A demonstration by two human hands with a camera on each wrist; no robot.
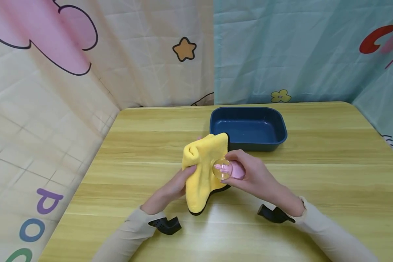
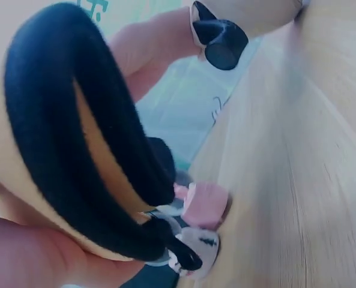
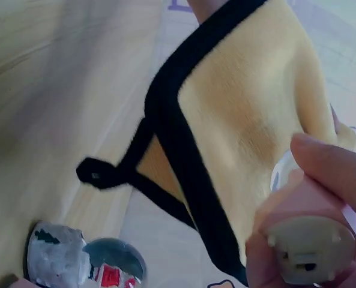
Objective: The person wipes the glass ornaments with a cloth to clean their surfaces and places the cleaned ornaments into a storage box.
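Observation:
My left hand (image 1: 175, 186) grips a yellow cloth (image 1: 204, 176) with black edging, thumb over its front; the other fingers are mostly hidden behind it. In my right hand (image 1: 258, 173), fingers and thumb pinch the pink base of a small snow globe (image 1: 223, 169). Its clear ball faces the cloth, close against it, with a pink figure inside. The right wrist view shows the base's pale underside (image 3: 310, 252), which has a small switch-like slot. A black loop (image 3: 96, 174) hangs from the cloth's corner.
A dark blue bin (image 1: 249, 127) stands behind the cloth on the wooden table (image 1: 330, 163). Low in the left wrist view, a pink-based globe (image 2: 205, 205) and a white-based globe (image 2: 200, 255) lie on the table. Printed curtains (image 1: 150, 54) surround the table's back and sides.

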